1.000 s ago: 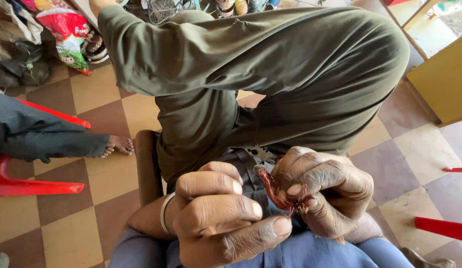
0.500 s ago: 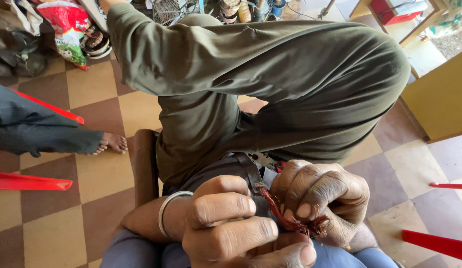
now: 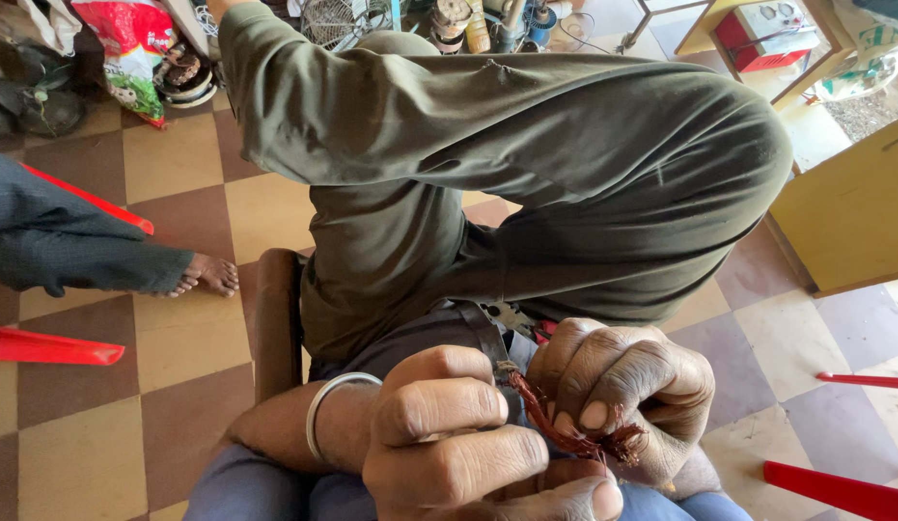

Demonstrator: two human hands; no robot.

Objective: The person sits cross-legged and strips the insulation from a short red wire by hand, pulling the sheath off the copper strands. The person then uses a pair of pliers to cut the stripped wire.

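While a reddish-brown bundle of fine wire [image 3: 565, 434] is pinched low in the lap between the closed fingers of the left hand [image 3: 458, 453] and the right hand [image 3: 627, 400], a short, firm grip is judged best — strands kept taut, not kinked.

Copper wire bundle [image 3: 565, 434] ends buried between fingers, left hand [image 3: 468, 453] edge-cropped

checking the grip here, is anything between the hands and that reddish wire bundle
Nothing visible. The left hand and right hand both close directly on the wire bundle, fingers touching it. The dark strap lies behind, not between.
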